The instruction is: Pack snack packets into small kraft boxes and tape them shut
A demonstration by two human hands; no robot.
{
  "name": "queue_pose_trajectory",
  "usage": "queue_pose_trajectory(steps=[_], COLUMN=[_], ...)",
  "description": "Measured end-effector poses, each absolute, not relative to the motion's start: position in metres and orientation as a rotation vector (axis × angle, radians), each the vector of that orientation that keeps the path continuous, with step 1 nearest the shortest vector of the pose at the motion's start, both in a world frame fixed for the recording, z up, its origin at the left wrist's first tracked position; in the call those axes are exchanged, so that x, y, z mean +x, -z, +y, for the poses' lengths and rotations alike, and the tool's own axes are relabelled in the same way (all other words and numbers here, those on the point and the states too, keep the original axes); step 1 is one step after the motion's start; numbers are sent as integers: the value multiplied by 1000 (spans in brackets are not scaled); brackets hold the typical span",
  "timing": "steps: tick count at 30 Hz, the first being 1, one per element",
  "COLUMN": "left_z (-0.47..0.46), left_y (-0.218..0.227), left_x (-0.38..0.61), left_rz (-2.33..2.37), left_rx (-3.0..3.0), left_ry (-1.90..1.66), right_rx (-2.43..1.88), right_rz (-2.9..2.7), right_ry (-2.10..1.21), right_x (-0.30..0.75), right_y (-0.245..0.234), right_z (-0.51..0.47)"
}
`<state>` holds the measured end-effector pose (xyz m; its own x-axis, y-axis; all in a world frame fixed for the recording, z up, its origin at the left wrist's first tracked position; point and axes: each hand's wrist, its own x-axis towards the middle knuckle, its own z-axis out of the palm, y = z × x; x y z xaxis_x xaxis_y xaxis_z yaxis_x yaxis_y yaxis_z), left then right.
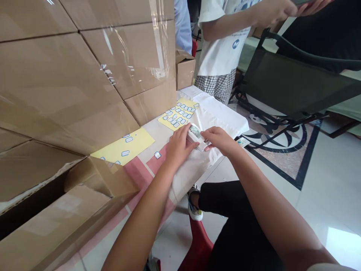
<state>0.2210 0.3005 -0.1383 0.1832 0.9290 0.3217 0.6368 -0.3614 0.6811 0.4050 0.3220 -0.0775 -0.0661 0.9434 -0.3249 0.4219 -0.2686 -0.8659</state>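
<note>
A small white box (194, 134) with a greenish picture on it lies at the table's near edge, between my two hands. My left hand (179, 145) is wrapped round its left side, with the thumb across the near end. From the right, my right hand (218, 139) pinches the box's right edge; its fingertips partly hide what they press on. Beyond the hands is a yellow sheet (170, 119) bearing many small white, blue-edged stickers. One loose sticker (157, 155) rests on the checked tablecloth (180, 180), left of my left hand.
Stacked, taped cartons (126, 56) wall off the left side. An open carton (84, 210) stands at the near left, beside another yellow sheet (141, 139) with a few stickers. A person in a white shirt (217, 52) stands past the table. A dark folding chair (293, 82) is at right.
</note>
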Motion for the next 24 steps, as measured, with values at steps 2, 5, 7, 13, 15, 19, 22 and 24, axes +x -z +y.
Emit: queue_pose_trajectory(steps=[2,5,7,13,15,19,22,24], left_z=[301,302,302,300,300,300,300,300], left_y=[139,140,140,140,140,140,139,138], left_x=[221,221,220,220,220,220,220,220], left_rz=[1459,1464,1472,1474,1473,1502,1513,1510], left_rx=[2068,2064,2069,2071,2082,2059,2034,2036], left_ry=[-1014,-1020,-1019,-1027,-1028,-1005,-1000,-1008], right_rx=[-1715,-1716,-1703,-1725,-1774,-1901,-1952,-1965], right_rz=[-1434,-1425,-1422,-1392,-1422,-1617,-1655,-1662], right_ry=[-1357,-1358,-1359,-1371,-1357,-1159,-1124,-1154], right_x=[404,403,403,405,406,410,415,418], right_y=[76,72,71,68,64,54,47,44], right_z=[320,317,316,319,318,314,310,309])
